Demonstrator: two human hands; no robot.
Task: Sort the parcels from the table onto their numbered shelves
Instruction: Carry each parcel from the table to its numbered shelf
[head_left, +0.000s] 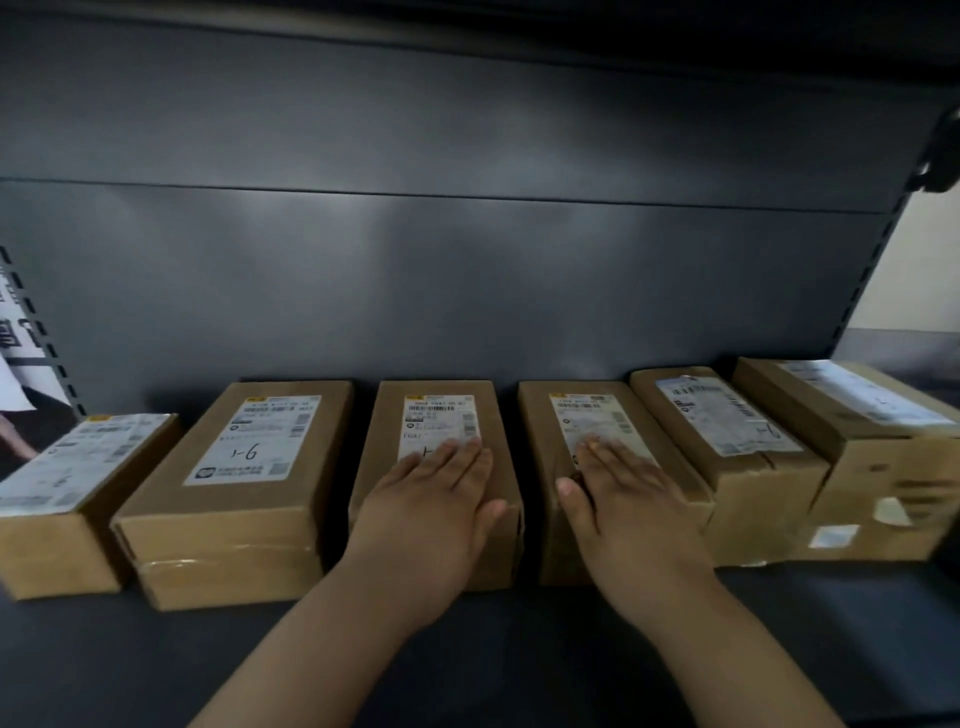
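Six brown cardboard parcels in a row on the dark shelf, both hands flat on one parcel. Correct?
Not quite: in the head view the left hand lies flat on the third brown cardboard parcel from the left, the right hand on the fourth parcel. The rest stands.

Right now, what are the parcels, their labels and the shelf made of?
Parcels: brown cardboard, matte, with creased edges and dented corners.
Labels: white printed paper with a slight sheen, possibly film-coated.
Tape: clear plastic, glossy, since it glints.
Shelf: probably painted steel in dark grey satin, judging by soft reflections and slotted uprights.
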